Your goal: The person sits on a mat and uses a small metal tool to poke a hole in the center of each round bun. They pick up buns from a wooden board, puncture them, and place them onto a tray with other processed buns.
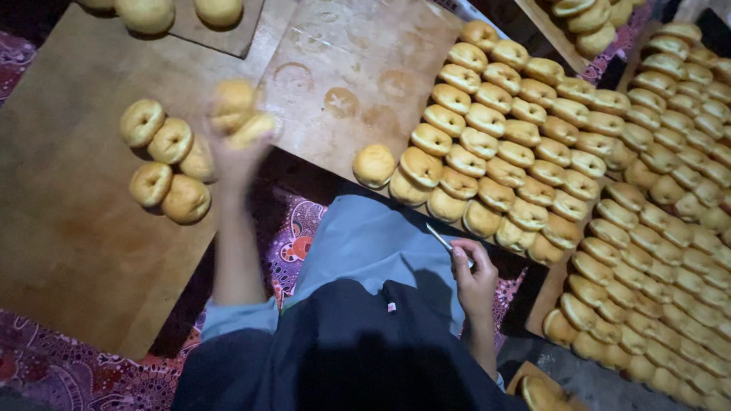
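Above the left wooden board (76, 228), the left hand (236, 141) is raised and blurred, its fingers closed on 2 pale, ring-shaped doughnuts (237, 113). Just beside it a small cluster of 5 doughnuts (167, 164) lies on that board, round, golden and soft-looking, each with a dimpled centre. The right hand (474, 280) rests near the lap, fingers pinched around a thin, metallic-looking tool (444, 240); what kind of tool is too small to tell.

Judging by how things lie, the work looks early on this side: 5 pieces sit on the left board, while the crowded tray (502, 152) to the right holds dozens in tight rows, and a further tray (670, 190) beyond is just as full. The middle board (343, 68) is nearly bare and marked with faint round prints. A lone bun-like piece (374, 165) sits at its lower edge. The boards look matte and worn; a patterned cloth (293, 240) shows between them.
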